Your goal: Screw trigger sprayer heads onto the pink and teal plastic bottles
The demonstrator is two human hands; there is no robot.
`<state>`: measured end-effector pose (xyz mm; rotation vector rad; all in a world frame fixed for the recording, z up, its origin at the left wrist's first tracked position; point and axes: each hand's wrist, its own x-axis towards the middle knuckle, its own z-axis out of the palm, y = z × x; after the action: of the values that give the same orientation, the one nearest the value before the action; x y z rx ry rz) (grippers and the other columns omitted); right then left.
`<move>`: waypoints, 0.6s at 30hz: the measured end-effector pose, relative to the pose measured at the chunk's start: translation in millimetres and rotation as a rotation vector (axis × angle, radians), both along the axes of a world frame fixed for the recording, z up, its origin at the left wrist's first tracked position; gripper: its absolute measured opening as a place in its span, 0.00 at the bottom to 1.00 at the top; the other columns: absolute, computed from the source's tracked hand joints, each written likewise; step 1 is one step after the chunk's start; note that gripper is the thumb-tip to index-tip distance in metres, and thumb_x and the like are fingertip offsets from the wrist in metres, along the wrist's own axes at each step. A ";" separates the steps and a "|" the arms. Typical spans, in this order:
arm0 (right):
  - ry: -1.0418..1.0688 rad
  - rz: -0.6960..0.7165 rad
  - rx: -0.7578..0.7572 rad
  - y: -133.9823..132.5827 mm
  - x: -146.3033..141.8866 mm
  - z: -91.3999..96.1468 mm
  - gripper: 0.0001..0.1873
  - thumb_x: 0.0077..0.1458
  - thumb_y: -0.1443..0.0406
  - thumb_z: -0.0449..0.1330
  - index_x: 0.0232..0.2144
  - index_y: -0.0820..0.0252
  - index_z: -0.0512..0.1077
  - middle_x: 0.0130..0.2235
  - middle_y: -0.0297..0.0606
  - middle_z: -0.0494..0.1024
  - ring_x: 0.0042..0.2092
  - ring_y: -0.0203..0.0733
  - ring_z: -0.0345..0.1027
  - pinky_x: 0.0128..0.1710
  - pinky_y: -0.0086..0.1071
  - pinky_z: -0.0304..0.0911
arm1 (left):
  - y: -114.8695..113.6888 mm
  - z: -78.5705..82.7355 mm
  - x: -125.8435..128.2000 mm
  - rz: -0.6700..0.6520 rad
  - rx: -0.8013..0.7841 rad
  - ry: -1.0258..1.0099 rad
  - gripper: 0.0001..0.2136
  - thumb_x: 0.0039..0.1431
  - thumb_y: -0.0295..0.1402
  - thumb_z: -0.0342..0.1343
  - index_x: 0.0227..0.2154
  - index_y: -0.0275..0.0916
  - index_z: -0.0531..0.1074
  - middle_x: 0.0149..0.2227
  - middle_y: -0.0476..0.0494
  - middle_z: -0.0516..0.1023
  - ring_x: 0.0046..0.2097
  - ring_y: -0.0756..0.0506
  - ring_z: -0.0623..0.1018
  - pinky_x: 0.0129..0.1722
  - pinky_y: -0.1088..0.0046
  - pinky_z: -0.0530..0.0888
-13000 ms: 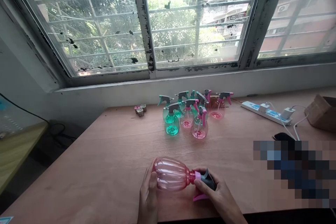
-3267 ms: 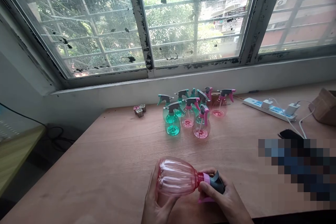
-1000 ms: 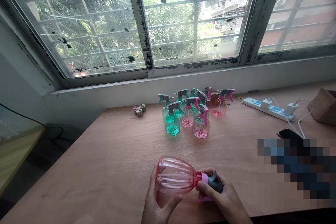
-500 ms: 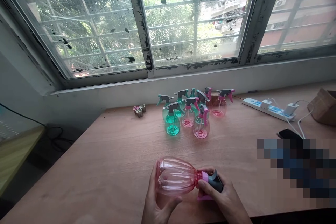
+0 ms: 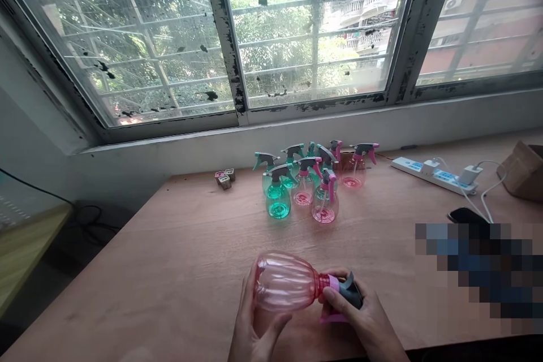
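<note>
A clear pink spray bottle [image 5: 286, 283] lies sideways between my two hands, above the front of the table. My left hand [image 5: 257, 317] cups its base, fingers behind and thumb along the lower side. My right hand [image 5: 360, 311] is closed around the dark grey and pink spray head [image 5: 350, 292], thumb and fingers at the pink collar by the bottle neck. Red screw threads show on the neck beside the collar. Farther back stands a cluster of upright spray bottles, among them a green one [image 5: 278, 201] and a pink one [image 5: 325, 206].
Several small patterned blocks [image 5: 224, 179] sit left of the cluster. At the right are a white power strip [image 5: 436, 175] with plugged-in chargers and cables, a black phone [image 5: 466, 216] and a brown paper bag [image 5: 524, 172]. Part of the right side is pixelated. A window is behind the wooden table [image 5: 169, 271].
The spray head has shifted slightly right relative to the bottle, and a little more of the threaded neck shows. Both hands keep their hold. The standing bottles have not moved.
</note>
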<state>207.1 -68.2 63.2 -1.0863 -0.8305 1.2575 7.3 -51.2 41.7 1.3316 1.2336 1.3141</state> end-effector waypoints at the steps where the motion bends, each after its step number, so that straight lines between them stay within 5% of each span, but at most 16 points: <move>1: 0.012 0.005 0.000 -0.2 0.1 0.2 0.21 0.46 0.51 0.71 0.35 0.61 0.76 0.23 0.34 0.77 0.25 0.41 0.72 0.28 0.32 0.71 | 0.0 2.3 1.4 0.020 0.012 0.004 0.35 0.51 0.44 0.66 0.62 0.49 0.63 0.66 0.44 0.66 0.67 0.34 0.62 0.68 0.55 0.56; 8: -0.002 0.012 0.010 -0.8 -1.2 -0.3 0.21 0.46 0.51 0.71 0.35 0.61 0.77 0.23 0.33 0.78 0.25 0.40 0.72 0.28 0.31 0.70 | -1.7 7.6 2.9 0.002 -0.021 -0.037 0.41 0.46 0.45 0.69 0.63 0.49 0.61 0.66 0.43 0.66 0.67 0.32 0.63 0.67 0.54 0.58; 18: 0.004 -0.021 -0.008 -0.1 -2.3 -0.3 0.23 0.44 0.49 0.71 0.35 0.60 0.76 0.23 0.33 0.77 0.25 0.42 0.73 0.28 0.33 0.71 | 1.6 6.2 3.8 0.029 0.014 -0.033 0.33 0.51 0.42 0.67 0.61 0.52 0.65 0.65 0.47 0.68 0.65 0.35 0.66 0.68 0.57 0.58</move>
<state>204.8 -68.3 62.9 -1.0953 -0.8099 1.2462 11.0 -49.6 47.9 1.3014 1.2275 1.3615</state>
